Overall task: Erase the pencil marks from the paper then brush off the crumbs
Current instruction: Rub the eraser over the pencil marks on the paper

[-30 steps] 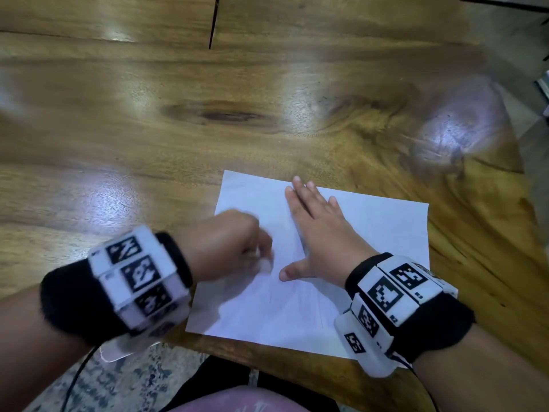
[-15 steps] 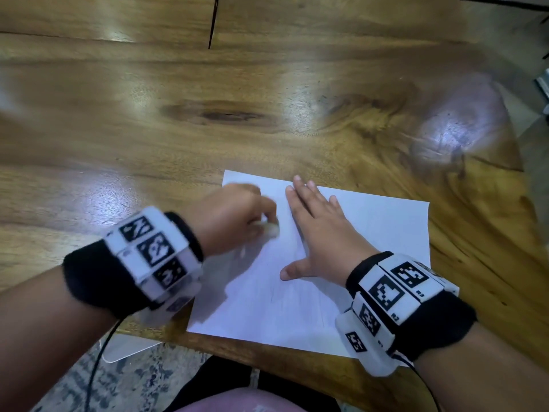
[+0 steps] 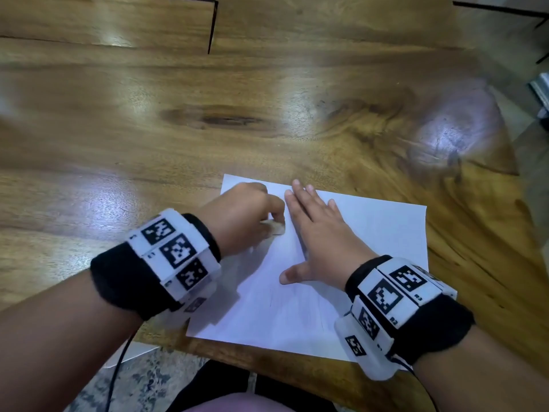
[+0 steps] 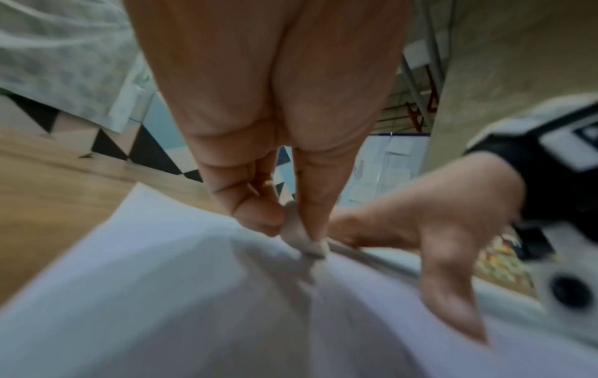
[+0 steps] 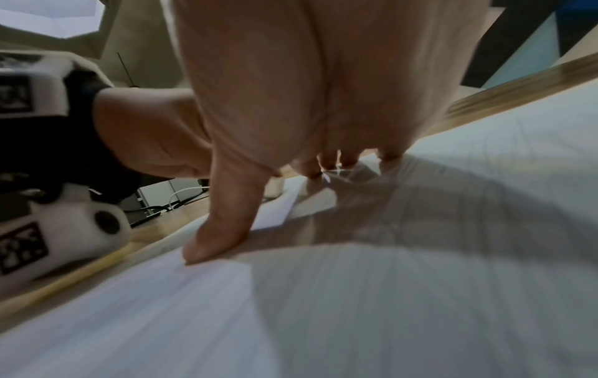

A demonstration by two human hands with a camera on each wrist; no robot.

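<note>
Left wrist view shows left hand (image 4: 258,204) pinching eraser (image 4: 302,236); right hand (image 3: 320,242) flat on paper (image 3: 371,233)

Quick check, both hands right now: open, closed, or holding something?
Left hand: pinches an eraser against the paper.
Right hand: open, pressed flat on the paper.

Black wristbands (image 3: 124,281), white marker blocks (image 3: 175,251) with black square codes, thin black cable (image 3: 114,379).

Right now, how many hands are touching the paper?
2. The right hand lies flat on the paper; the left hand pinches an eraser against its far left part.
</note>
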